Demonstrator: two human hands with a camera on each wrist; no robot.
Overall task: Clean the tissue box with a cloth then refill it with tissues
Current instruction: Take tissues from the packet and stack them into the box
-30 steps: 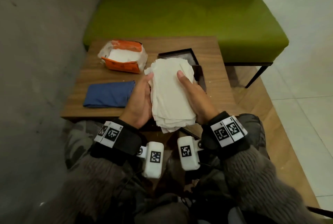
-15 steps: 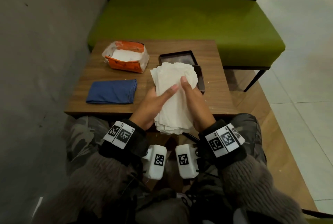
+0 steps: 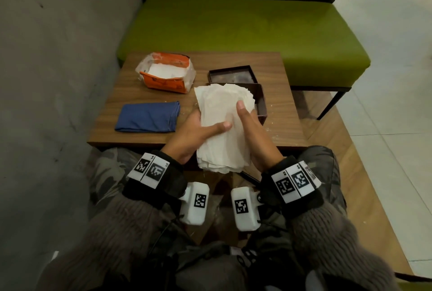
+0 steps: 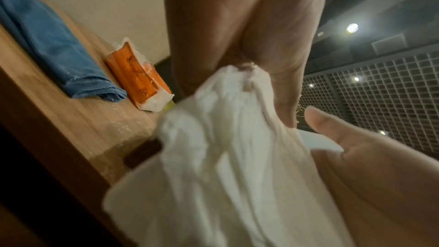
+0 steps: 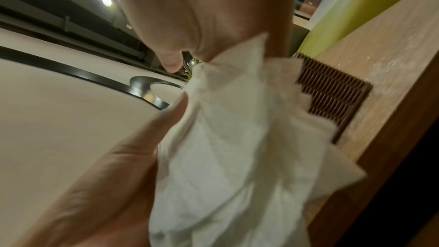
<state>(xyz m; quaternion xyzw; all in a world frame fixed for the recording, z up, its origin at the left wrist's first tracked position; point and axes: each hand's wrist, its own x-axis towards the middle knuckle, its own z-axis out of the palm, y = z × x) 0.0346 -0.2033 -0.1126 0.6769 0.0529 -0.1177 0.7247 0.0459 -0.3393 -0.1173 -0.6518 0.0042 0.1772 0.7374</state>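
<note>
We hold the soft, floppy tissue stack (image 3: 222,127) between left hand (image 3: 194,131) and right hand (image 3: 252,131), gripping its long edges.

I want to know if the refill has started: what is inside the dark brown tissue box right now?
The tissue box is mostly covered by the tissue stack that the left hand and right hand hold; its inside cannot be seen.
</note>
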